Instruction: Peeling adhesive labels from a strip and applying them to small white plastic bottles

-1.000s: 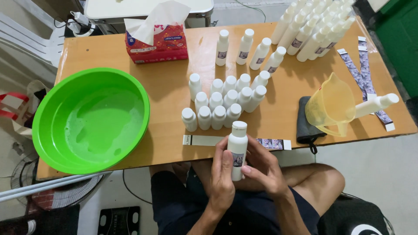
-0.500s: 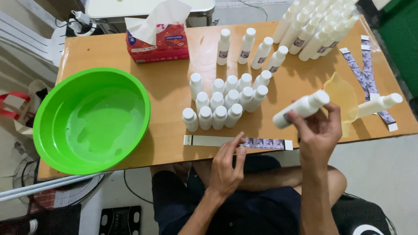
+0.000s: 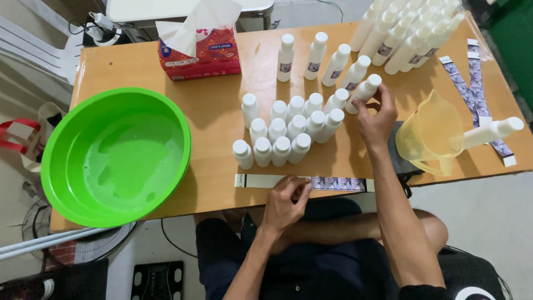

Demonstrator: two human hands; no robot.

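My right hand [image 3: 376,119] is stretched over the table and grips a small white labelled bottle [image 3: 363,92], standing it at the end of a row of labelled bottles [image 3: 319,55]. My left hand [image 3: 286,201] rests at the table's near edge with its fingertips on a long strip of stickers [image 3: 302,182]. A cluster of plain white capped bottles [image 3: 283,130] stands between the two hands.
A green basin [image 3: 114,155] with soapy water sits at the left. A red tissue box [image 3: 200,53] is at the back. A yellow jug [image 3: 430,136], a dark cloth, one lying bottle [image 3: 491,132], more sticker strips [image 3: 463,83] and a crowd of bottles [image 3: 411,30] fill the right.
My right hand carried the labelled bottle from near the jug forward to the labelled row and set it upright. My left hand closed onto the sticker strip.
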